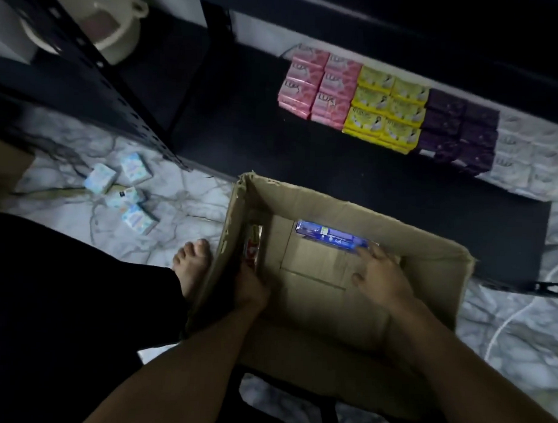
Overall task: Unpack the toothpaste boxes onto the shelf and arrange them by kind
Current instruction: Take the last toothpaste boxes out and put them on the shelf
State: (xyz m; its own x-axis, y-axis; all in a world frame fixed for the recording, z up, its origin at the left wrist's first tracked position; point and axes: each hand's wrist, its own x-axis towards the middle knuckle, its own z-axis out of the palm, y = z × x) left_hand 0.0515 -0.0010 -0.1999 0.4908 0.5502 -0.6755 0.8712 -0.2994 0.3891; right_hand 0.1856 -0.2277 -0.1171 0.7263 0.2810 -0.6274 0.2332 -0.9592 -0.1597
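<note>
An open cardboard box [428, 248] stands on the floor against the low black shelf [273, 148]. Inside it a blue toothpaste box [329, 237] lies flat by the far wall, and a red toothpaste box [252, 246] stands on edge against the left wall. My right hand [381, 276] is deep in the box, fingertips touching the right end of the blue toothpaste box, fingers spread. My left hand [251, 288] reaches into the left corner at the near end of the red toothpaste box; whether its fingers grip the box is hidden.
Soap packs sit in rows on the shelf: pink [317, 86], yellow [385, 109], purple [457, 133], white [532, 157]. Several small pale blue packs [126, 190] lie on the marble floor to the left. My bare foot [192, 265] is beside the box. A white cable [504, 326] runs on the right.
</note>
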